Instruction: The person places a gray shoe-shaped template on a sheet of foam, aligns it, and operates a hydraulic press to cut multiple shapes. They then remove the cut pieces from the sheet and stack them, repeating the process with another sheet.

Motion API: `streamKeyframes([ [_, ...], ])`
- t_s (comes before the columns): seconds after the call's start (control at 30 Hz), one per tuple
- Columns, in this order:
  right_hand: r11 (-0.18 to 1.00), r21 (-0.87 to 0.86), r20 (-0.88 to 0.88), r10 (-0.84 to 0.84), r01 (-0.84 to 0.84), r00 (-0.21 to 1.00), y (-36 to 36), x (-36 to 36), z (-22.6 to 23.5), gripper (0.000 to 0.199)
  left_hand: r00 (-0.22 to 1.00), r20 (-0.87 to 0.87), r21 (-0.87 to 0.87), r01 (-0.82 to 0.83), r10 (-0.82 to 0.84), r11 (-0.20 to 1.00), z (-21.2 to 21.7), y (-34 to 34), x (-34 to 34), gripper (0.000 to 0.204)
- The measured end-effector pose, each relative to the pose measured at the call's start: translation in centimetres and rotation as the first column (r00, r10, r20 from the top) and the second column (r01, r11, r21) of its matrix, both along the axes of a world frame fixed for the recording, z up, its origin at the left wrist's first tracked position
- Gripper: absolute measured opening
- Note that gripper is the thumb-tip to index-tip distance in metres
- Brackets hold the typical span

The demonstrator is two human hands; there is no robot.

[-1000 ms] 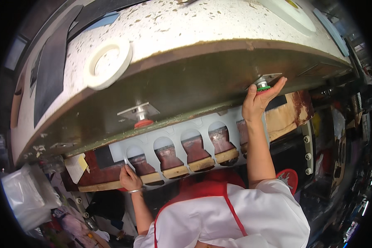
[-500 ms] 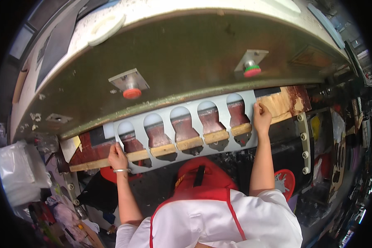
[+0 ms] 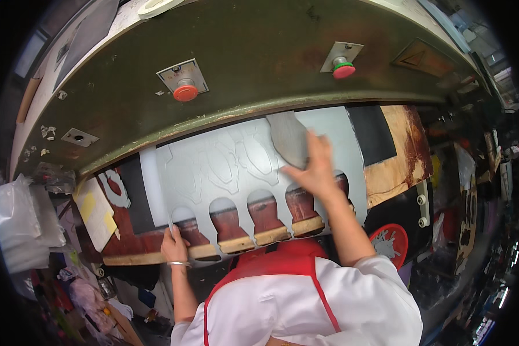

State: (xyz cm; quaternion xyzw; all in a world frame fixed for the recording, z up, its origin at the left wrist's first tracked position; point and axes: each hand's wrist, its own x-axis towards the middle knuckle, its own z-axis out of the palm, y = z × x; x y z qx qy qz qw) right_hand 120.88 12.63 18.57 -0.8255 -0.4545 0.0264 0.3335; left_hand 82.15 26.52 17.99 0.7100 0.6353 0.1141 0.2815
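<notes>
A pale grey sheet (image 3: 213, 173) lies across a dark red cutting board (image 3: 236, 222). Along its near edge runs a row of sole-shaped cut-outs, and farther back there are several cut outlines. My left hand (image 3: 174, 247) pinches the sheet's near left corner. Over the sheet's far right part is my right hand (image 3: 318, 167), slightly blurred, its thumb and fingers at the edges of a darker grey sole-shaped piece (image 3: 288, 137). That piece looks tilted up from the sheet; its underside is hidden.
Beyond the board rises a green machine beam (image 3: 242, 75) with a red button (image 3: 185, 92) and a red-green button (image 3: 343, 70). A red bowl of grey scraps (image 3: 390, 245) is at the right. Clear plastic bags (image 3: 26, 222) hang at the left. Black sheets (image 3: 373, 135) flank the grey one.
The sheet and board now show farther back, revealing the cut outlines. My right hand has left the sheet's right edge and moved inward to the grey piece. My left hand still pinches the corner.
</notes>
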Motion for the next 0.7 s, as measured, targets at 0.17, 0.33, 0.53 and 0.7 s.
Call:
streamKeyframes([
  [0.17,0.963,0.09,0.113,-0.264,0.255,0.958,-0.8,-4.6,0.2,0.087,0.998,-0.055,0.071,-0.04,0.044,0.997,-0.3,-4.3,-1.9,0.037],
  [0.33,0.868,0.152,-0.896,-0.081,0.473,0.436,-5.2,-1.4,4.0,0.073,1.0,-0.03,0.118,0.007,-0.004,0.993,-1.7,-6.5,-4.3,0.037],
  [0.53,0.939,0.092,-0.018,-0.332,0.332,0.943,-8.4,-0.6,3.7,0.078,0.996,-0.08,0.193,0.058,-0.044,0.979,-1.5,-8.0,-5.8,0.037],
  [0.7,0.957,0.094,0.168,-0.287,0.275,0.943,-7.7,0.4,0.8,0.088,0.996,-0.083,0.169,0.034,-0.02,0.985,-1.3,-6.4,-4.4,0.036],
])
